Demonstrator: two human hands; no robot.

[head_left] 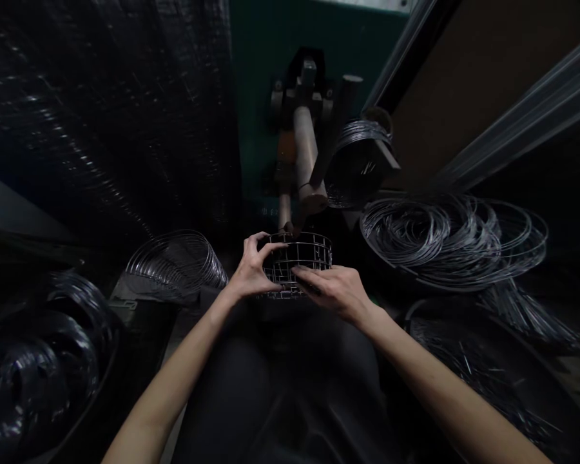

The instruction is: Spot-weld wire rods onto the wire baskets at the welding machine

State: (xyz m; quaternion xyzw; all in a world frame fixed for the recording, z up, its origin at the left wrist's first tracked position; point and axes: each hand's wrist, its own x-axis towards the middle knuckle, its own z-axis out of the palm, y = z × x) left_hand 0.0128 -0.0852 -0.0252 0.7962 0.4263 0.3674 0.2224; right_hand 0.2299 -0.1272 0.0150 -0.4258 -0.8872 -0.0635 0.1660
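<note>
A round wire basket (314,252) of crossed metal wires sits at the lower tip of the machine's arm. My left hand (254,270) grips its left side, thumb low at the near side and fingers curved over the upper rim. Against the basket's near right side lies my right hand (336,289), its fingers pressed together. Under those fingers are thin dark pieces that look like short wires, though shadow blurs them. Just above the basket are the machine's two cylindrical electrode arms (307,148), the lower one meeting the basket's far rim.
Stacked wire rings (176,261) lie to the left, with more coiled rings (53,361) nearer. On the right, a tray holds wire hoops (444,235); straight wires (531,312) lie below it. A dark bin (483,380) contains short wire pieces. A green machine body (261,77) rises ahead.
</note>
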